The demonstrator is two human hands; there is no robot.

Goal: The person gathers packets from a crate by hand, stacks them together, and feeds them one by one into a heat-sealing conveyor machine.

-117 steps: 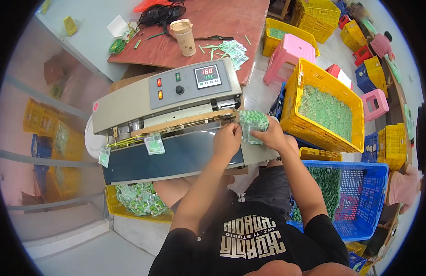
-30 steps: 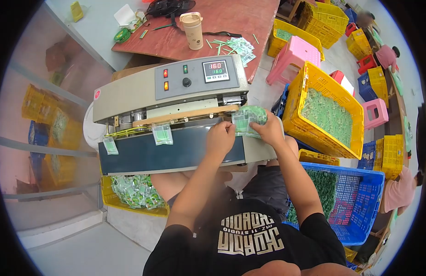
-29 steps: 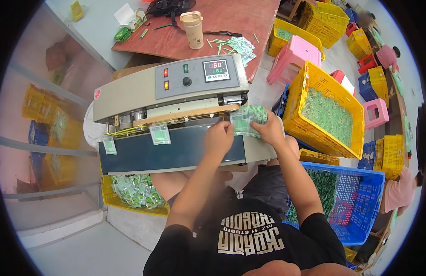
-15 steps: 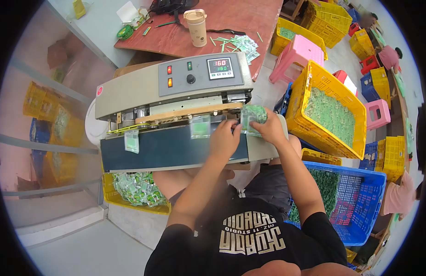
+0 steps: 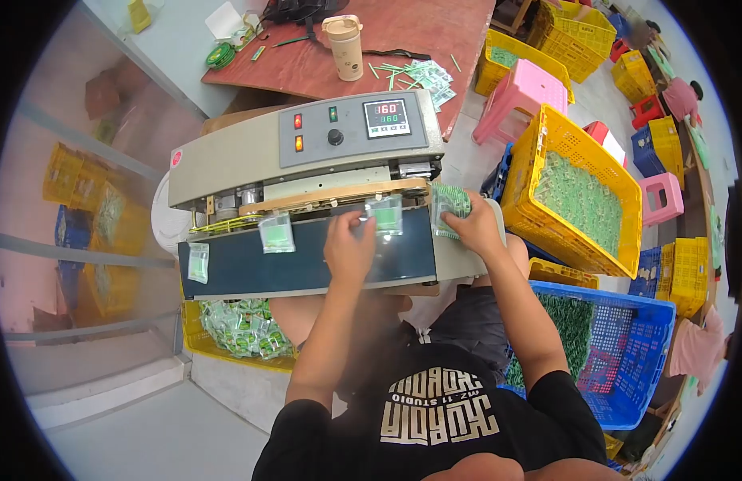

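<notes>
Left hand [image 5: 349, 248]: empty, fingers loosely curled, tips just beside nearest packet [image 5: 385, 216]; can't tell if touching. Right hand [image 5: 473, 228]: grasping packet stack [image 5: 450, 210], thumb on front, at right end of grey machine [image 5: 227, 164]. Nearest packet is at machine's front edge, over dark belt [image 5: 315, 264]; middle packet [image 5: 276, 233] and far packet [image 5: 198, 263] spaced out to the left. Display [image 5: 386, 118] reads 160 twice. Yellow crate [image 5: 196, 341] of packets below, cup [image 5: 346, 52] on red table [image 5: 287, 76] behind
</notes>
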